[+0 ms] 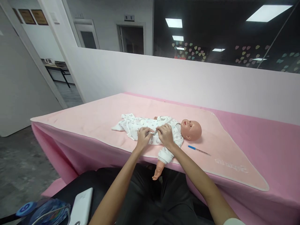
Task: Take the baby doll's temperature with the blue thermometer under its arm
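A baby doll (pixel 191 130) lies on its back on the pale pink mat, its head to the right. It wears a white patterned baby romper (pixel 138 123). Both my hands are at the front of the romper, about the doll's middle. My left hand (pixel 143 136) pinches the edge of the cloth between thumb and fingers. Close beside it, my right hand (pixel 165 133) is closed on the same cloth edge; the fastening between them is too small to make out. One doll arm hangs over the table's near edge under my right forearm.
A thin thermometer-like stick with a blue end (pixel 192 147) lies right of the doll on the pale pink mat (pixel 93 115). A pink cloth (pixel 269 140) covers the table. A white wall (pixel 187 81) stands behind it. At lower left is a white power bank-like box (pixel 81 206).
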`<state>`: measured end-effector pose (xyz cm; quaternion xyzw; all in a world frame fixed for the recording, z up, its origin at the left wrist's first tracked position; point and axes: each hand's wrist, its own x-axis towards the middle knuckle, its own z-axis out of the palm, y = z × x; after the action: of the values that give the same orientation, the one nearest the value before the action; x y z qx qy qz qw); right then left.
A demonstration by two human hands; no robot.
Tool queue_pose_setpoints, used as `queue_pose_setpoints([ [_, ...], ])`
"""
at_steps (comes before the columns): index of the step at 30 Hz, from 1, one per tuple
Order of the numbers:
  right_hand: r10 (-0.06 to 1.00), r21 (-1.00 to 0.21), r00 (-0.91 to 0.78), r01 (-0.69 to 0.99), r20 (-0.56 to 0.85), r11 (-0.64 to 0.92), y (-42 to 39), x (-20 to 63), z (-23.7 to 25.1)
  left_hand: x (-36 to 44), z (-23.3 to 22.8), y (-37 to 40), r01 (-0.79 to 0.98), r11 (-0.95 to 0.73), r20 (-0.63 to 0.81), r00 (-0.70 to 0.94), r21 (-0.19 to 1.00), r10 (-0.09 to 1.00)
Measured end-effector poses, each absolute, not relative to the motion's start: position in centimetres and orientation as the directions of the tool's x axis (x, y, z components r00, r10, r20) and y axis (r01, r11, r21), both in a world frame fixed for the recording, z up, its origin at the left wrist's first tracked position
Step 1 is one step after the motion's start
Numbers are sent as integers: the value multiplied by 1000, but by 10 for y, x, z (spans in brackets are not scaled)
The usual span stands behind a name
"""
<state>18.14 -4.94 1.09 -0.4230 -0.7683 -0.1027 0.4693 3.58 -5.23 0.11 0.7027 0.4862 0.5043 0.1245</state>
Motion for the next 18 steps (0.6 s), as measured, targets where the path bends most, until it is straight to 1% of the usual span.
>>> queue_pose_setpoints([
  [6,564,-257,-177,754,807,604,-49,181,12,39,5,-56,609,-474,576,34,636,816],
  [11,556,-272,-157,744,816,610,-49,181,12,38,6,-55,653,-449,603,-15,610,798],
  [13,559,-267,-163,749,813,607,-49,181,12,36,4,-54,644,-428,618,-90,634,781],
  [15,564,-262,-171,753,808,604,-49,181,13,32,3,-55,610,-409,636,-210,679,742],
  [18,564,-263,-168,754,809,602,-49,182,12,30,2,-60,567,-364,644,-434,739,631],
])
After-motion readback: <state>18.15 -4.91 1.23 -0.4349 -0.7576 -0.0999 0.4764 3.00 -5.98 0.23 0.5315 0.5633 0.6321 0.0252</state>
